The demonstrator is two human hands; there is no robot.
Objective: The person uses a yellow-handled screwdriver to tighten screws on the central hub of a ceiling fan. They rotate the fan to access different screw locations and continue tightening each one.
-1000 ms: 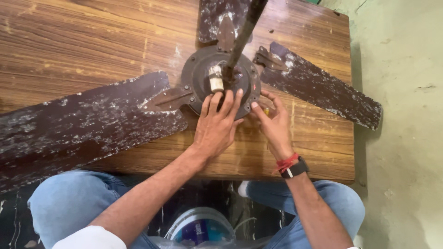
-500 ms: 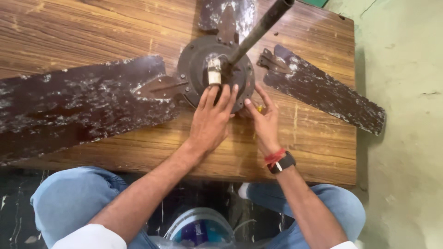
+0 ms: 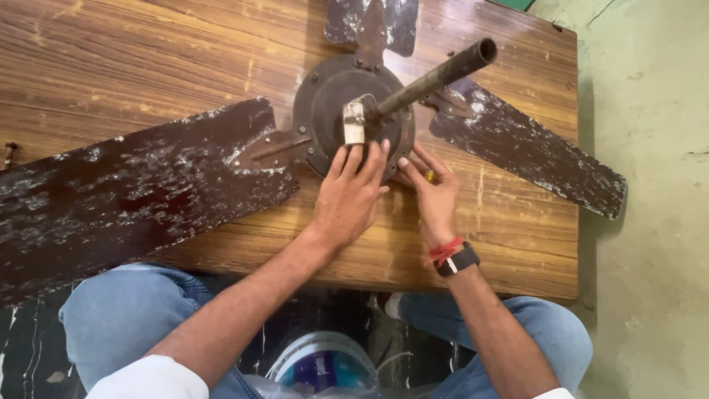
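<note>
Ceiling fan lies on the wooden counter [image 3: 111, 59], all three blades attached, nothing visibly dismantled yet. Left blade [image 3: 140, 185]: dark brown, flaking white patches (badly worn). Left hand [image 3: 351, 196] lies flat, fingers spread, on the near rim of the round rusty motor housing [image 3: 329, 111]. Downrod [image 3: 436, 77] sticks up-right. Right hand [image 3: 436, 196] pinches a small yellowish part under the housing edge. Right blade [image 3: 528, 151] equally worn.
</note>
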